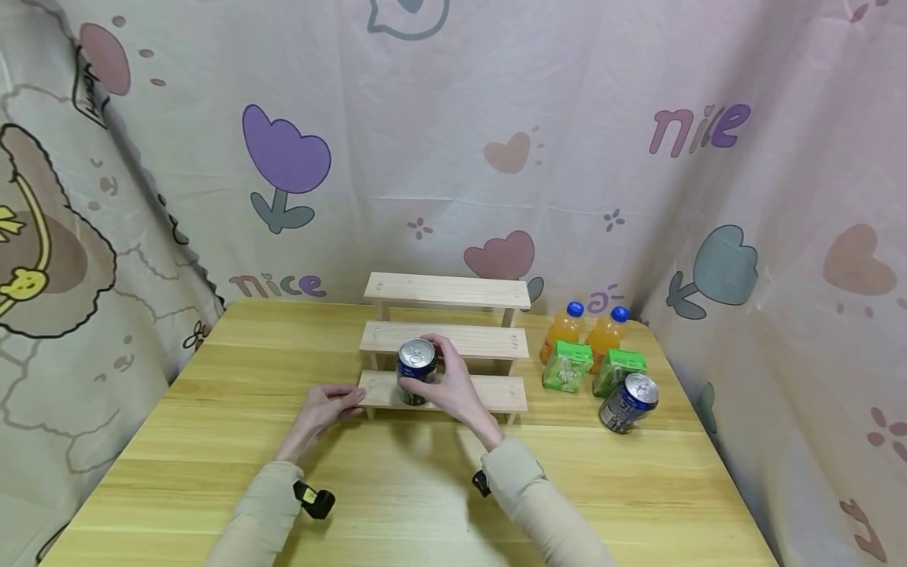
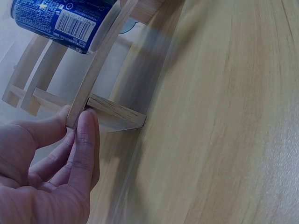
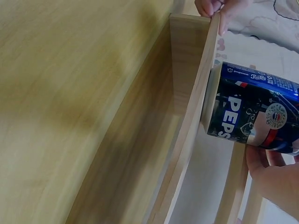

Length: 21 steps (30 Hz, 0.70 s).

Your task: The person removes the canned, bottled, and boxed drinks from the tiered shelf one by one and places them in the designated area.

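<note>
A dark blue Pepsi can (image 1: 416,359) stands upright on the lowest step of a three-tier wooden shelf (image 1: 453,341). My right hand (image 1: 453,387) grips this can from its right side, thumb in front and fingers behind. In the right wrist view the base of the can (image 3: 252,109) meets the lowest board. My left hand (image 1: 327,409) pinches the left end of that same board; in the left wrist view the thumb lies on one face of the board (image 2: 96,70) and the fingers on the other.
Right of the shelf stand two orange drink bottles (image 1: 563,331) with blue caps. Two green juice cartons (image 1: 568,366) are in front of them, and a second dark blue can (image 1: 629,403) is nearest the front. A printed curtain (image 1: 425,157) closes off the wooden table (image 1: 234,378) behind.
</note>
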{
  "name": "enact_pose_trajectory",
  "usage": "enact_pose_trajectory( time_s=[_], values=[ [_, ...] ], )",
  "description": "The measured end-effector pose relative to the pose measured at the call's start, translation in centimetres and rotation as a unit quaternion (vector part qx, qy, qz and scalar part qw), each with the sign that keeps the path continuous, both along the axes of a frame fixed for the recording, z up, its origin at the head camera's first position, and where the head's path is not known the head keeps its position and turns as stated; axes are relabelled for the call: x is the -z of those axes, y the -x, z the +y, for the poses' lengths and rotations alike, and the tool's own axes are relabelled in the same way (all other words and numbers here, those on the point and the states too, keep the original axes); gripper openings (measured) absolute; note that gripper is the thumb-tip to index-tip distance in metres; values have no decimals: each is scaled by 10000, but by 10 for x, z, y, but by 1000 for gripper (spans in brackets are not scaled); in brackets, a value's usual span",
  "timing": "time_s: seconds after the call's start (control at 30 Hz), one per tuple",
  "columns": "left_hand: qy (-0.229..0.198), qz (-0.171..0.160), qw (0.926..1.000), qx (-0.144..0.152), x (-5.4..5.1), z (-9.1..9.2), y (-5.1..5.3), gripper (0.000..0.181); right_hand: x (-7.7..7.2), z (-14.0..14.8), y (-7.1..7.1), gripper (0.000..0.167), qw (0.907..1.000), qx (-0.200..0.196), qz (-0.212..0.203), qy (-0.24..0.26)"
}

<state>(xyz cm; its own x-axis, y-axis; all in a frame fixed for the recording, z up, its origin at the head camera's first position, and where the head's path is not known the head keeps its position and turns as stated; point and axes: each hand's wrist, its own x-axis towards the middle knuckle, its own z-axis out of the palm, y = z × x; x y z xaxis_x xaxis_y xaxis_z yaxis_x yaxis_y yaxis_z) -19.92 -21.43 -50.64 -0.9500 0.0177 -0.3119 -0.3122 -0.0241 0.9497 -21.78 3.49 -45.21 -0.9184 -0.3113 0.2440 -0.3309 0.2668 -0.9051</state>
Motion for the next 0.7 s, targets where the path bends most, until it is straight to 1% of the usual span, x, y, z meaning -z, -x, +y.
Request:
enact_pose_trajectory(
  time_s=[0.23,0.43,0.7],
  values=[
    [-98,-4,9999,-19,0,1,1,46,0,0,1,74,9997,36,235,-86],
    [-158,31,9999,21,1,1,2,47,0,1,2,72,9995,28,318,-43],
    [-119,11,9999,-25,1,2,2,47,0,2,1,70,9993,42,381,1]
  ],
)
